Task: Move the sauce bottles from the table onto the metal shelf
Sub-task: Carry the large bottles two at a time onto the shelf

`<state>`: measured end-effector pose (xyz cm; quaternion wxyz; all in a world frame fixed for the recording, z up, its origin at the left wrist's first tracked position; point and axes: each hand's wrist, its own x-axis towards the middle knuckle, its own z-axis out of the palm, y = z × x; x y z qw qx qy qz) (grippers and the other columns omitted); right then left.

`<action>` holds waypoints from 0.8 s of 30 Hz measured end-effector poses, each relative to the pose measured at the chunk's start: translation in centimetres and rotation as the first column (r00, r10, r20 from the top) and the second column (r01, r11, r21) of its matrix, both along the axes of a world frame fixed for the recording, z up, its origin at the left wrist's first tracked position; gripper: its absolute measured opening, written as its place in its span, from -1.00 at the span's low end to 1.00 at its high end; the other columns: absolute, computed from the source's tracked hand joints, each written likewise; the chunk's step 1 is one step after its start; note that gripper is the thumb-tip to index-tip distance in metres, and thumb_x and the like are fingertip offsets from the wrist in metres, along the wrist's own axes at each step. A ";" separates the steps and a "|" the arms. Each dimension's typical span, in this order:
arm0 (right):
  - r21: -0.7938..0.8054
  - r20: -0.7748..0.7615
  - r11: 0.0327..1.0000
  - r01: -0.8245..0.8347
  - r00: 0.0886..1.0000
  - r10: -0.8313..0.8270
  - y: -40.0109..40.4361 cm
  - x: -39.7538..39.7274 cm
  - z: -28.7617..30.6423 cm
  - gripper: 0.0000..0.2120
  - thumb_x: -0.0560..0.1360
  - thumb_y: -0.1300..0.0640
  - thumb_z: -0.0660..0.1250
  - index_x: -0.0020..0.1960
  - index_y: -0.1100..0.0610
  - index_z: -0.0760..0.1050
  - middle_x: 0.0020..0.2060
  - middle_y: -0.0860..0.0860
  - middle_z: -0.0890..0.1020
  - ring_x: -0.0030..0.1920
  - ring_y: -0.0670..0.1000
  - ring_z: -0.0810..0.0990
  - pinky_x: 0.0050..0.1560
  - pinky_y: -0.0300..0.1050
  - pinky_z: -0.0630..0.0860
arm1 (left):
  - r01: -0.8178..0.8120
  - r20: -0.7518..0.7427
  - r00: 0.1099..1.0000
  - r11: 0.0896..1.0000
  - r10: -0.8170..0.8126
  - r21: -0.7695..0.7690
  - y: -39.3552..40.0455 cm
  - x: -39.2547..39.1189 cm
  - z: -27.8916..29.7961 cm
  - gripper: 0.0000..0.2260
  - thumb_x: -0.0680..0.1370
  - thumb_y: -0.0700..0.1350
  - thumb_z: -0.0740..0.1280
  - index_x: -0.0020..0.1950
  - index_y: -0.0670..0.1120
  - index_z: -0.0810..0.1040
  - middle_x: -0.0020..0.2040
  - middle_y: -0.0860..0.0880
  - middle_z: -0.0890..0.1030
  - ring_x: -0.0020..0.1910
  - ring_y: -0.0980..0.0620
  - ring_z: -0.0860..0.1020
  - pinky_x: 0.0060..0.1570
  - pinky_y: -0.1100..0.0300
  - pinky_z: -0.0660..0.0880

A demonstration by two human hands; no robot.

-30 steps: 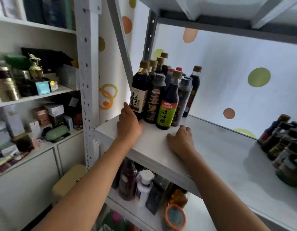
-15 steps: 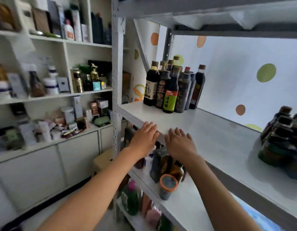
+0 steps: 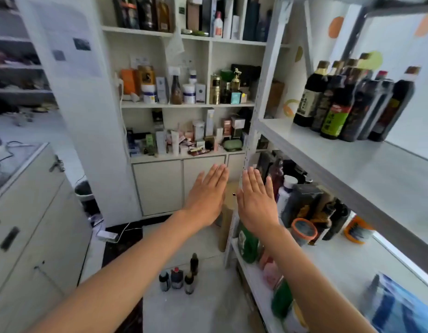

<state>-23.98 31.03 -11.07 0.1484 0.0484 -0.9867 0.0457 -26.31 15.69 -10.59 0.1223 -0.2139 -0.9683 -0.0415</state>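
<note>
I see both hands out in front of me with nothing in them: the left hand and the right hand are flat, fingers straight and together, backs toward the camera, side by side with a narrow gap between them, held in the air off the front left corner of the metal shelf. The cluster of sauce bottles already on that shelf sits at about two o'clock from the right hand, well apart from it, on the upper white board near its left end. Each of those bottles stands upright on its base, long axis vertical, cap at twelve o'clock; they lean a little in the wide-angle view. The front one carries a green label facing me, and the one at the left a pale label. A second group, four small dark bottles on the floor, stands at roughly six o'clock below the left hand, also well apart, also upright with caps up; the tallest is at the back right of that group. On the lower board, at four o'clock from the right hand, stand mixed bottles and an orange-rimmed jar, which neither hand touches
</note>
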 end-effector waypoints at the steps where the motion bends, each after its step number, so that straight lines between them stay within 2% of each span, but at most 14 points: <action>1: 0.009 0.012 0.999 -0.046 0.999 0.045 -2.1 0.4 -0.3 -0.46 0.67 0.02 -0.18 0.59 0.20 -0.12 0.59 0.10 -0.07 0.58 0.04 -0.21 0.54 0.08 -0.31 | -0.040 0.008 0.999 0.999 0.040 -0.003 -2.1 0.9 -0.5 -0.43 0.68 -0.11 0.04 0.58 -0.10 -0.24 0.59 -0.04 -0.21 0.56 0.02 -0.23 0.54 -0.02 -0.12; 4: 0.015 0.029 0.984 -0.180 0.983 0.180 -8.6 2.0 -1.2 -0.47 0.69 0.02 -0.14 0.59 0.20 -0.14 0.59 0.10 -0.09 0.58 0.04 -0.22 0.51 0.03 -0.38 | -0.151 0.034 0.988 0.988 0.150 0.014 -8.7 4.0 -2.2 -0.44 0.69 -0.10 0.03 0.58 -0.10 -0.23 0.59 -0.04 -0.21 0.56 0.01 -0.23 0.54 -0.02 -0.11; 10: 0.003 0.070 0.900 -0.436 0.898 0.435 -23.9 6.8 -3.8 -0.46 0.69 0.01 -0.13 0.60 0.20 -0.10 0.59 0.11 -0.05 0.58 0.05 -0.18 0.53 0.05 -0.32 | -0.371 0.103 0.927 0.924 0.361 0.093 -23.8 12.5 -5.4 -0.48 0.69 -0.09 -0.01 0.58 -0.12 -0.19 0.60 -0.06 -0.16 0.56 0.01 -0.21 0.54 0.02 -0.18; 15: -0.103 0.096 0.790 -0.604 0.785 0.612 -38.6 13.4 -5.8 -0.48 0.69 0.01 -0.09 0.59 0.20 -0.02 0.58 0.10 0.02 0.59 0.03 -0.12 0.55 0.02 -0.28 | -0.550 0.105 0.835 0.813 0.540 0.191 -37.4 22.0 -6.8 -0.51 0.69 -0.09 -0.04 0.59 -0.12 -0.14 0.60 -0.05 -0.11 0.57 0.02 -0.19 0.54 0.02 -0.15; 19: -0.142 0.112 0.704 -0.695 0.696 0.709 -49.0 19.2 -7.1 -0.44 0.65 -0.02 -0.16 0.59 0.20 -0.01 0.58 0.09 0.04 0.59 0.01 -0.10 0.56 -0.01 -0.24 | -0.656 0.109 0.751 0.717 0.651 0.237 -46.8 29.9 -7.6 -0.50 0.69 -0.08 -0.06 0.58 -0.14 -0.16 0.60 -0.09 -0.12 0.57 0.00 -0.17 0.54 0.02 -0.14; 22: -0.163 0.101 0.589 -0.791 0.580 0.808 -57.7 24.6 -7.9 -0.48 0.68 0.02 -0.09 0.58 0.21 -0.01 0.58 0.10 0.05 0.58 0.01 -0.07 0.56 -0.03 -0.23 | -0.736 0.103 0.656 0.603 0.748 0.309 -53.6 36.6 -8.7 -0.50 0.69 -0.08 -0.04 0.59 -0.13 -0.14 0.60 -0.06 -0.11 0.57 0.03 -0.18 0.54 0.04 -0.14; 24: -0.216 0.093 0.507 -0.834 0.500 0.861 -63.1 28.5 -8.4 -0.45 0.66 -0.01 -0.12 0.58 0.21 0.00 0.58 0.10 0.05 0.58 0.01 -0.05 0.56 -0.06 -0.21 | -0.794 0.121 0.578 0.522 0.807 0.312 -57.6 41.3 -9.4 -0.49 0.68 -0.09 -0.02 0.59 -0.12 -0.15 0.60 -0.05 -0.13 0.56 0.05 -0.21 0.54 0.05 -0.15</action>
